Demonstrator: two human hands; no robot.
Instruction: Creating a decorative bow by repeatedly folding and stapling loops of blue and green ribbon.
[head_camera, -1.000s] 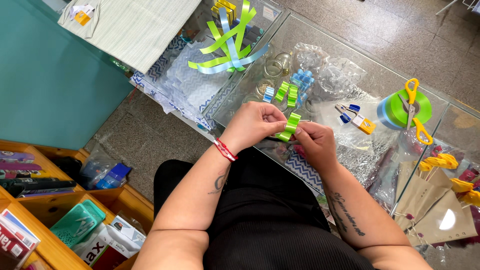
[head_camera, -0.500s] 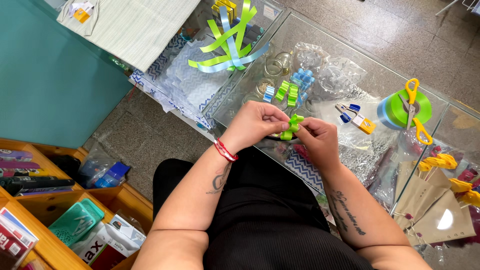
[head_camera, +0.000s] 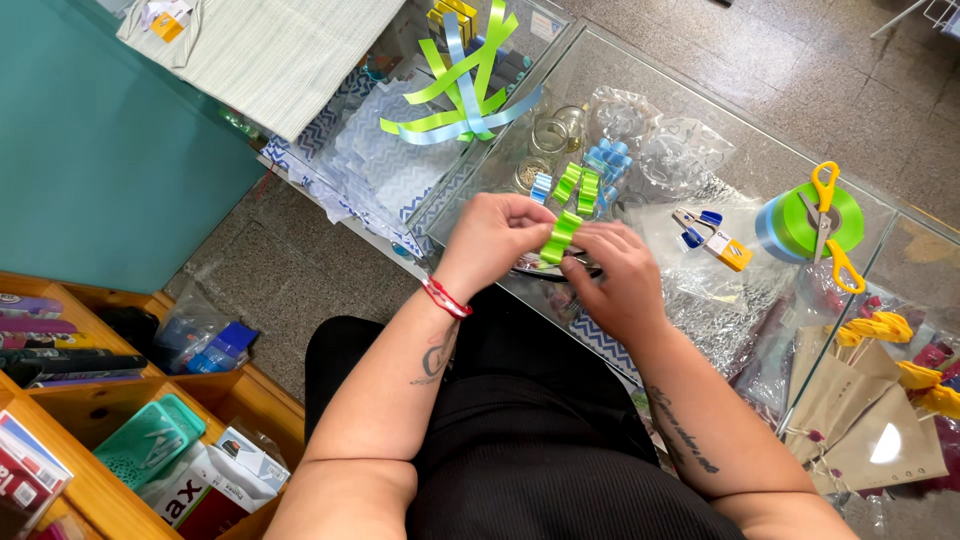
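— So, where's the ribbon?

— I see the green ribbon (head_camera: 560, 238) between both hands, above the glass counter (head_camera: 760, 170), long axis running away from me. My left hand (head_camera: 497, 237) and right hand (head_camera: 618, 277) each pinch it, equally near.

glossy green ribbon (head_camera: 560, 237), smooth glass counter (head_camera: 760, 165), yellow plastic-handled scissors (head_camera: 828, 225)

In the wooden shelf at bottom left lies a white and dark red cardboard box (head_camera: 205, 487), beside a teal plastic package (head_camera: 148, 441). A red and white printed pack (head_camera: 25, 470) stands at the left edge. Clear crinkled plastic bags (head_camera: 690, 155) lie on the glass counter (head_camera: 760, 170).
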